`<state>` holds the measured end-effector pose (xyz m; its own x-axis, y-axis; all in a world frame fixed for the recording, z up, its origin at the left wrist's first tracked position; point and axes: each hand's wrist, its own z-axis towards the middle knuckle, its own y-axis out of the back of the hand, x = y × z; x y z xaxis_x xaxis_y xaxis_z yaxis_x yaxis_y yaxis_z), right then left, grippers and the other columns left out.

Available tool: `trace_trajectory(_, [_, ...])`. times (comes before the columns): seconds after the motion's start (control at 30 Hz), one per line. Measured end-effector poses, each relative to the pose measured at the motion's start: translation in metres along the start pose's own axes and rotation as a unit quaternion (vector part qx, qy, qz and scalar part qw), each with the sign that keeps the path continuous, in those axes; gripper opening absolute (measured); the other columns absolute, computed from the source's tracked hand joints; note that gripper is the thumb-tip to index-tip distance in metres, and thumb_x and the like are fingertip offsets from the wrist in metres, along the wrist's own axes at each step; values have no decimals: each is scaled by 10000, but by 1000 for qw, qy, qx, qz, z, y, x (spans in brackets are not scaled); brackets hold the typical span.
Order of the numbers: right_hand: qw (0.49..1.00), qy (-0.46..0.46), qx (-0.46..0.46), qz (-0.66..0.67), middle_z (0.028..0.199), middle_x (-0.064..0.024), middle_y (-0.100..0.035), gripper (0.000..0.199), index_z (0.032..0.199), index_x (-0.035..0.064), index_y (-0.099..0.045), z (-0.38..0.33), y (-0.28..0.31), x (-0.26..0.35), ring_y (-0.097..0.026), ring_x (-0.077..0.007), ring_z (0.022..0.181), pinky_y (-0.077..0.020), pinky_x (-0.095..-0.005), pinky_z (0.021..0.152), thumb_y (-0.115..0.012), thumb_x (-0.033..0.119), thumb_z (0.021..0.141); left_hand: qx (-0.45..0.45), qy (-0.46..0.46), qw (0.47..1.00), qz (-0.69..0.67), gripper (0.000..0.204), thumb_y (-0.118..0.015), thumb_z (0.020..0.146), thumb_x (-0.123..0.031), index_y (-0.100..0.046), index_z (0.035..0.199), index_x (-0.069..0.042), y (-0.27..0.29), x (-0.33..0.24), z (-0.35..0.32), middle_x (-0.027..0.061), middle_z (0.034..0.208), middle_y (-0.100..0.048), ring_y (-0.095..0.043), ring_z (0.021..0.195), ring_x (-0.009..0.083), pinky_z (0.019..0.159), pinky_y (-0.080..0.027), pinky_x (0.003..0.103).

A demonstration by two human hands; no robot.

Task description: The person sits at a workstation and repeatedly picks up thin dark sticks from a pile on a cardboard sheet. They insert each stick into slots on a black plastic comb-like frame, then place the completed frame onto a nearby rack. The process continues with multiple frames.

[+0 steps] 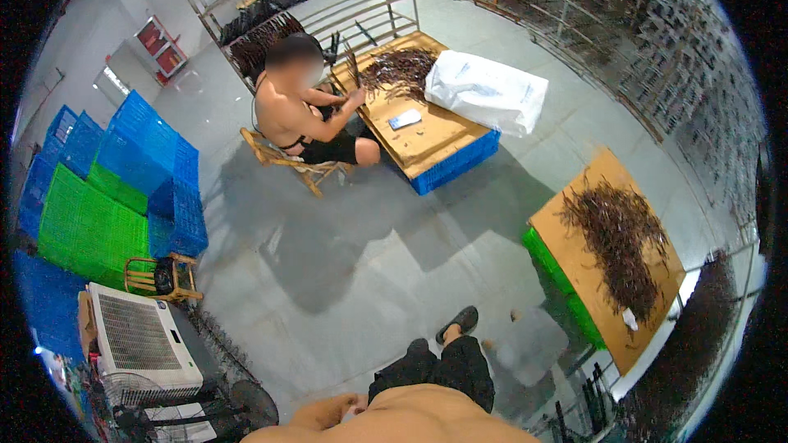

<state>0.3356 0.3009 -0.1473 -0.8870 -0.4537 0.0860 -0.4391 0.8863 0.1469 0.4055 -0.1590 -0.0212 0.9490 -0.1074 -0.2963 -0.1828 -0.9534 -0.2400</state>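
My left hand (351,406) is low in the view, beside my waist and close to the black shorts (435,371). Its fingers are small and partly hidden, so what they hold, if anything, is unclear. My right hand is out of view. Ahead and to the right, out of my reach, a brown board (566,226) lies on green crates (552,267). A heap of dark brown, thin strips (620,238) covers much of it, with a small white piece (629,319) at its near end.
A person (287,111) sits on a wooden chair (261,146), hands at a second board (427,148) with dark strips and a white sack (486,89). Blue crates (144,139) and green crates (86,217) are stacked left, near an air cooler (144,336). Metal racks (394,0) stand behind.
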Motion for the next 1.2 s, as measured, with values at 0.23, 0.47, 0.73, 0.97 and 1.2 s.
trace_trajectory(0.23, [995,95,-2,-2,716,-143,-615,291,748,40,-538,46,66,166,-532,-229,554,-389,-367,502,-556,290,894,26,56,996,-66,315,-615,876,-362,-607,945,-54,-5,-50,2,70,831,-620,-584,684,181,585,-484,339])
trace_trajectory(0.47, [974,225,-21,31,738,-136,-621,260,782,47,-547,52,111,344,-538,-230,573,-397,-369,523,-558,284,890,71,94,989,-94,306,-609,879,-365,-613,924,-63,11,-115,18,61,812,-620,-580,660,171,562,-482,333])
trace_trajectory(0.73, [984,175,-2,-15,763,-129,-627,229,822,55,-557,55,100,387,-545,-231,596,-406,-371,547,-562,276,884,169,159,962,-145,298,-601,882,-369,-620,900,-72,65,-164,59,51,791,-619,-576,632,161,535,-479,326])
trace_trajectory(0.97, [997,69,-17,-40,785,-122,-632,208,857,62,-566,25,101,382,-551,-231,615,-414,-372,568,-564,269,879,300,252,891,-230,294,-595,885,-373,-626,879,-81,127,-187,99,42,772,-619,-573,607,151,512,-477,319])
trace_trajectory(1.2, [998,47,-38,-26,807,-115,-638,194,892,68,-575,12,107,420,-558,-232,634,-421,-374,590,-567,262,874,164,319,921,-152,231,-541,906,-304,-599,766,-131,151,-261,75,5,665,-547,-456,476,123,415,-388,269])
